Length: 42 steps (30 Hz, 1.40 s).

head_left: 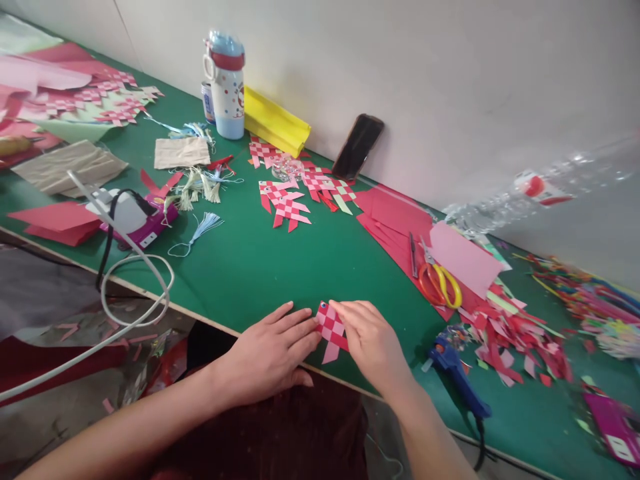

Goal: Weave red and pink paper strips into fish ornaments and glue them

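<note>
A small woven paper fish, red and pink checks with a stuck-on eye, lies at the near edge of the green table. My left hand rests flat beside it, fingers stretched out and touching its left side. On the fish's right edge my right hand presses down with its fingers held together. Neither hand lifts the fish off the table.
Scissors with red and yellow handles lie on red and pink paper sheets. A blue glue gun sits right of my hand beside paper scraps. Farther back are more woven fish, a phone, a water bottle and tassels.
</note>
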Each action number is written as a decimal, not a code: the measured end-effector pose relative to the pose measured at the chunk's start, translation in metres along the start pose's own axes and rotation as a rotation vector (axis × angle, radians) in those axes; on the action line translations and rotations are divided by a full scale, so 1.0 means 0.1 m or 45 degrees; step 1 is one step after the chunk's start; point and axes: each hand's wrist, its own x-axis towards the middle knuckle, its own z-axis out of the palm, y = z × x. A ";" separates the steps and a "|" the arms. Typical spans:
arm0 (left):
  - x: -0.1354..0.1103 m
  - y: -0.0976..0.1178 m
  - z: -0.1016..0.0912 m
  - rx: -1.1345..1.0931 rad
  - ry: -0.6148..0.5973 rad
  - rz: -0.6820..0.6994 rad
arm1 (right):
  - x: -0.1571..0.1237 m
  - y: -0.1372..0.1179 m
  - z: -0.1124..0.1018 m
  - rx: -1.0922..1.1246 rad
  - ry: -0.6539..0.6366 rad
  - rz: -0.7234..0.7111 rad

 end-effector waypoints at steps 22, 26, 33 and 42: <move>0.08 0.39 -0.15 -0.195 0.481 -0.031 | -0.71 -0.79 0.00 1.652 0.142 0.787; 0.12 0.51 -0.10 -0.213 0.530 -0.027 | -0.81 -0.79 -0.01 1.438 0.423 0.647; 0.18 0.64 -0.03 -0.263 0.443 -0.056 | -0.94 -0.74 -0.06 1.402 0.414 0.672; 0.17 0.49 -0.07 -0.169 0.438 -0.183 | -1.13 -0.39 -0.14 1.332 0.715 0.748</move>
